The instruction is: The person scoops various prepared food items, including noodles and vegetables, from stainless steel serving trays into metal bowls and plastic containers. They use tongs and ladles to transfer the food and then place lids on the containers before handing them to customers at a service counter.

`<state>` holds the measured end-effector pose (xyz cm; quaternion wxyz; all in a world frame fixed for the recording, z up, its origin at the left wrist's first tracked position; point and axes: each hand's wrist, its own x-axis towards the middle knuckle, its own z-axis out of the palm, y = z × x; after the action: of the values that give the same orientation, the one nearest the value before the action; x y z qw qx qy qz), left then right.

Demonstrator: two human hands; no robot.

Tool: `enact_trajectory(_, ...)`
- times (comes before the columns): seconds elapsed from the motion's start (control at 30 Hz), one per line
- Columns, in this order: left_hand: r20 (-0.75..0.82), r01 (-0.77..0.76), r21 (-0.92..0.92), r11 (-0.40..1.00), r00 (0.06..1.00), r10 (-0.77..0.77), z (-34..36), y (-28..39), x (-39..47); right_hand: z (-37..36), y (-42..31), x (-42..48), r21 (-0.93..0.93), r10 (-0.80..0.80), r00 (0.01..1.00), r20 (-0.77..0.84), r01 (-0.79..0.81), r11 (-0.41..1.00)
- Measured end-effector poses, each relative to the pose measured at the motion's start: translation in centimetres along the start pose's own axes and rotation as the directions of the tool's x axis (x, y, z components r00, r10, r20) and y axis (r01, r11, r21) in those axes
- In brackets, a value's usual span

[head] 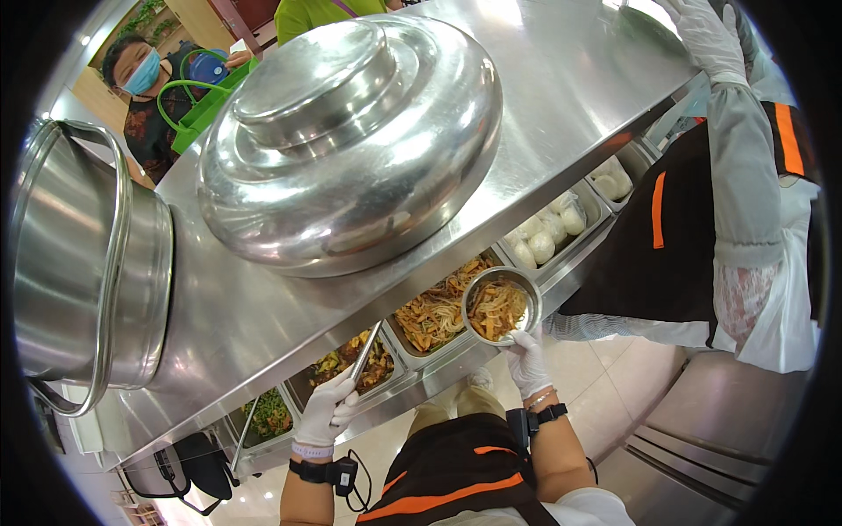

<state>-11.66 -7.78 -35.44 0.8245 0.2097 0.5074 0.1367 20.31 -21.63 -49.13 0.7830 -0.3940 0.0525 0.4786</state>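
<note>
My left hand (327, 407), in a white glove, is closed around the metal handle of a utensil (366, 352); its far end is hidden. Beneath it lies a steel pan of vegetables in dark sauce (378, 368). My gloved right hand (528, 361) grips the rim of a round steel bowl (469, 322), tilted and holding noodles with orange strips (498, 308). Similar noodle food (431, 315) fills the steel pan beside the bowl. Wrapped white round items (543, 246) sit in a pan to the right, and chopped greens (268, 414) in one at the left.
A large domed steel vessel (355, 191) and a steel pot with handles (72, 263) stand on the steel counter (230, 309), whose edge overhangs the pans. A co-worker's gloved hand (714, 43) is at the upper right. A masked person (158, 98) stands across the counter.
</note>
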Motion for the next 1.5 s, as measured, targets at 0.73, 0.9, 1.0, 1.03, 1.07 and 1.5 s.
enact_trajectory(0.73, 0.193, -0.057, -0.095, 0.994, 0.978, 0.075, -0.5, -1.3, -8.9, 6.1, 4.4, 0.1, 0.014, 0.022, 0.996, 0.092, -0.024, 1.000)
enact_trajectory(0.9, -0.002, -0.201, 0.568, 0.798, 0.970, 0.245, -1.2, -2.9, -0.7, 5.6, -0.7, -5.2, -0.102, 0.055, 0.978, 0.204, -0.035, 0.994)
enact_trajectory(1.0, 0.180, -0.215, 0.976, 0.018, 0.857, 0.483, -2.3, -6.0, 6.1, 7.9, -6.2, -11.0, -0.164, 0.016, 0.976, 0.216, 0.020, 0.986)
enact_trajectory(1.03, 0.217, -0.130, 0.964, -0.231, 0.887, 0.407, -2.5, -6.1, 7.3, 9.8, -8.4, -13.8, -0.191, 0.010, 0.977, 0.211, 0.032, 0.981)
enact_trajectory(1.07, 0.195, -0.113, 0.960, -0.257, 0.928, 0.318, -2.0, -5.8, 7.3, 10.9, -10.4, -16.2, -0.233, -0.029, 0.980, 0.196, 0.075, 0.970)
enact_trajectory(1.5, 0.544, -0.478, 0.819, -0.316, 0.474, 0.692, -1.7, -1.4, -4.0, 31.6, -28.5, -19.8, -0.405, -0.338, 0.848, 0.407, 0.500, 0.766)
